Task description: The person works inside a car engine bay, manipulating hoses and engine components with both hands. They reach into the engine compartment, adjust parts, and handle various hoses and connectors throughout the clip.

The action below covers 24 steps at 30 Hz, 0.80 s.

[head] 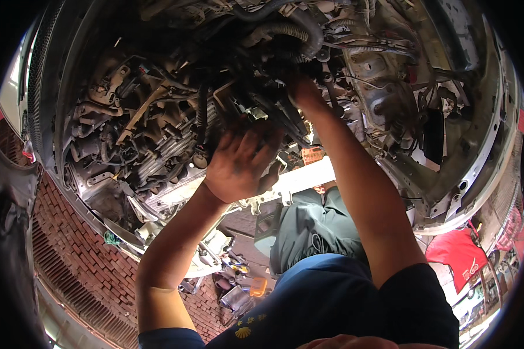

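I lean over the open engine bay of a car. My left hand [244, 159], back upward and fingers spread, lies over dark cables and parts near the middle. Its fingertips fade into shadow, so whether they grip anything is unclear. Deeper in, my right hand [305, 90] reaches among black hoses and wiring, its fingers mostly hidden. Between the hands runs a bundle of black cables [281, 113]. Above the right hand curves a thick dark hose [313, 37], beside a ribbed hose [284, 30]. A dented metal cover [377, 87] is to the right.
A pale crossbar [305, 176] spans the bay's front, close to my body. On the left, a tan strip [142, 113] lies across engine parts. Below are a brick floor [78, 244], an orange case [258, 286] and several loose parts. A red cloth [456, 257] hangs at right.
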Motion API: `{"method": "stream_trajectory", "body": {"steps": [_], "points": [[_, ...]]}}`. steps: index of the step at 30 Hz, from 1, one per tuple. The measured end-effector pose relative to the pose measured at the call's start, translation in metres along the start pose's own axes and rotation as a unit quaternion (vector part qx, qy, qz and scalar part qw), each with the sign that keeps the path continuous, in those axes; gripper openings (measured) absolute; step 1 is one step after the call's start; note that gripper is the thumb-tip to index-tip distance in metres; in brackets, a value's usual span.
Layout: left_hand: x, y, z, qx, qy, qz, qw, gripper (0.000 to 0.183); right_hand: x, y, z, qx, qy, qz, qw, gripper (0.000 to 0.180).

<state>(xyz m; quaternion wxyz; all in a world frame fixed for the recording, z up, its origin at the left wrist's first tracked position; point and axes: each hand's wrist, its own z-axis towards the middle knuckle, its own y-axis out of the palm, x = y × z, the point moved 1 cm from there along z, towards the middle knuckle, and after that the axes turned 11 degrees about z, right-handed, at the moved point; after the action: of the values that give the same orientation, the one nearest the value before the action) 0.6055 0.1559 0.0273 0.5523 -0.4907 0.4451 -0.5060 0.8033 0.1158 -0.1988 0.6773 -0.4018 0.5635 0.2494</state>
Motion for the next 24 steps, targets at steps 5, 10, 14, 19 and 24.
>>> {"method": "stream_trajectory", "body": {"steps": [5,10,14,19,24], "points": [[-0.006,-0.001,-0.011,-0.002,0.0,-0.013,1.0,0.061,-0.041,0.013,0.02,0.031,0.297,0.373,0.878,0.036],[-0.004,-0.002,-0.006,-0.002,-0.003,-0.013,1.0,0.063,-0.025,0.013,0.021,0.027,0.316,0.489,0.813,0.037],[-0.004,-0.002,-0.006,-0.004,0.001,-0.017,1.0,0.064,-0.034,-0.005,0.02,-0.024,0.349,0.256,0.901,0.039],[-0.003,-0.004,-0.006,-0.003,0.0,-0.012,1.0,0.066,-0.034,-0.019,0.025,-0.101,0.344,0.065,0.931,0.035],[-0.004,-0.003,-0.013,-0.013,-0.006,-0.014,1.0,0.067,-0.051,-0.011,-0.008,-0.024,0.133,-0.118,0.984,0.041]]}}
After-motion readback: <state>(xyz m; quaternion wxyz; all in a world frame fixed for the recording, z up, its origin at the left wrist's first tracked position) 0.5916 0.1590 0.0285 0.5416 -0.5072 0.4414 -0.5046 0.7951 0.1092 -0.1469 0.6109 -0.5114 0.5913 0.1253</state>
